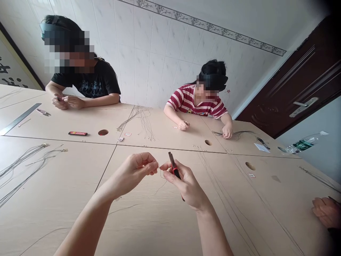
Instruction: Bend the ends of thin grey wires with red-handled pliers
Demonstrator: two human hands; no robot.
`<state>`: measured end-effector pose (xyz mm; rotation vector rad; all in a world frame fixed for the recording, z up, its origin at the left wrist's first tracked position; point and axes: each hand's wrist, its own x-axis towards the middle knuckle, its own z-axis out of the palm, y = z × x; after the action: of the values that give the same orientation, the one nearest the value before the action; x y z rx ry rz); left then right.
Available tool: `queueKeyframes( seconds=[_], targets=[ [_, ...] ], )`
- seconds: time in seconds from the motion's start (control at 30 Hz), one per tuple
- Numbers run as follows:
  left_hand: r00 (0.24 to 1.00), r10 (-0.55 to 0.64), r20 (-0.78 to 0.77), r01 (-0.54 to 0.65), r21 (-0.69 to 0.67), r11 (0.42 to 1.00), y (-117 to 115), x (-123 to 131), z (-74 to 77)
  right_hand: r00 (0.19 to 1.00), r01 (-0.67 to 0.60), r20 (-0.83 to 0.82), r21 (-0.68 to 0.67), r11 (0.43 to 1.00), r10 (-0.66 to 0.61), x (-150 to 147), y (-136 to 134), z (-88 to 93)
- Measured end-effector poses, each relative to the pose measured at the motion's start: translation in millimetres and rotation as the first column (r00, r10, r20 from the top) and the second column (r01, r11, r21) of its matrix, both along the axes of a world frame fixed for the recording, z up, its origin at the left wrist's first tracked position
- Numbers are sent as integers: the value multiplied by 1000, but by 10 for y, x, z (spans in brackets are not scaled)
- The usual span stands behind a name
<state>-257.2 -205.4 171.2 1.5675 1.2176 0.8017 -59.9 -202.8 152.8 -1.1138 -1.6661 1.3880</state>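
Note:
Over the near part of the table, my left hand [138, 169] is closed, thumb and forefinger pinching a thin cord [161, 175]. A loose end of that cord hangs below the fingertips. My right hand [186, 181] is wrapped around small pliers [173, 166] with dark jaws and red-and-black handles. The jaws point up and away from me, apart from the cord. My right thumb and forefinger tips meet close to the left fingertips, at the cord. Any small part between the fingertips is too small to make out.
Bundled cords [25, 160] lie at left, long loose cords [226, 199] at right. Across the table are a red box cutter [77, 133], a metal ruler [21, 118], round table holes [103, 132] and a bottle [306, 142]. Two people sit opposite; another person's hand [326, 212] is at right.

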Motion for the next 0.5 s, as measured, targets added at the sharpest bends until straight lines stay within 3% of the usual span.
queueKeyframes(
  seconds=[0.5],
  targets=[
    [999, -11, -38, 11, -2, 1000, -24, 53, 8, 999, 42, -31, 49, 998, -41, -78, -65, -36]
  ],
)
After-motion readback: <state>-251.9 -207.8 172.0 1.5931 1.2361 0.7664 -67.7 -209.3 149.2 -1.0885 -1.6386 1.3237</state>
